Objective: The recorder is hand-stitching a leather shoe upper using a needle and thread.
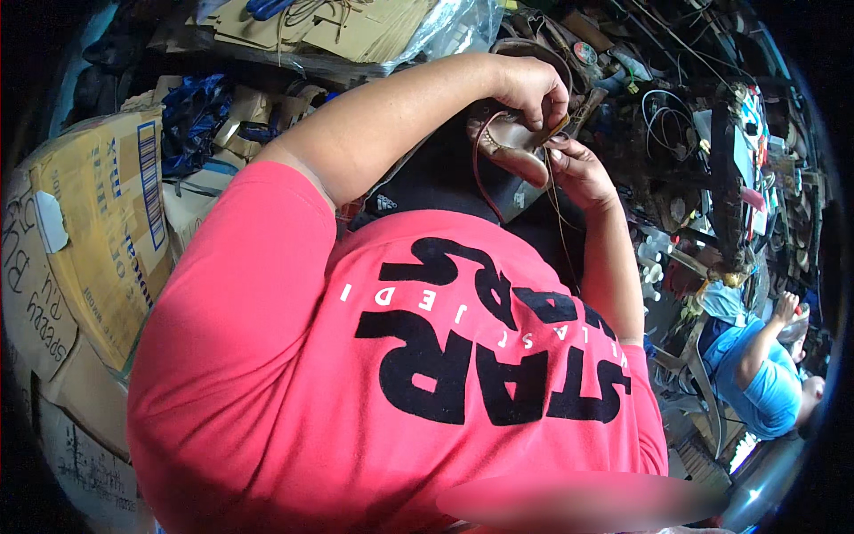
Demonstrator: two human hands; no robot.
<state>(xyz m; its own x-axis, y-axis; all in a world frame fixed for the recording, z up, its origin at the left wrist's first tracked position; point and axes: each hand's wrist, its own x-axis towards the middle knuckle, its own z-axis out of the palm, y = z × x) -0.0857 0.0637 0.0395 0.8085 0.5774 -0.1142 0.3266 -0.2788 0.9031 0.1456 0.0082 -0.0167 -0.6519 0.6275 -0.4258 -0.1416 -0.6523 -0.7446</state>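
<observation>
A small brown leather shoe is held up over my lap, above my red shirt. My left hand comes down on it from above, fingers pinched on a slim yellowish tool at the shoe's edge. Gripping the shoe from below on its right side is my right hand. A thin brown thread loops round the shoe and hangs down toward my lap. The shoe's far side is hidden behind my fingers.
Printed cardboard boxes are stacked at my left. Flattened cardboard under plastic sheet lies beyond. A cluttered bench with wires and tools fills the right. Another person in a blue shirt sits at lower right.
</observation>
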